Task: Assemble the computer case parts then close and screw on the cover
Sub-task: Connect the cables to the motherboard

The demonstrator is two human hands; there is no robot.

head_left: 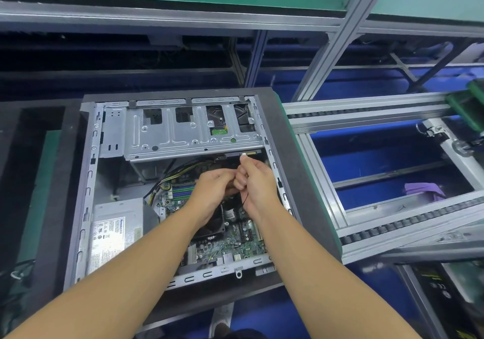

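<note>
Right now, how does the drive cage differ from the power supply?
The drive cage spans the far edge of the case; the power supply sits in the near-left corner. The drive cage is bare stamped metal with cutouts; the power supply is a closed box with a white label. Both are grey metal inside it.

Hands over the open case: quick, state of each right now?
Left hand: fingers curled; what it holds cannot be told.
Right hand: pinches a white connector on a thin black cable.

Left grip (212, 189) and right grip (256, 184) are bare, forearms (131, 268) too; a pale grey shoe (222, 315) shows at bottom centre.
</note>
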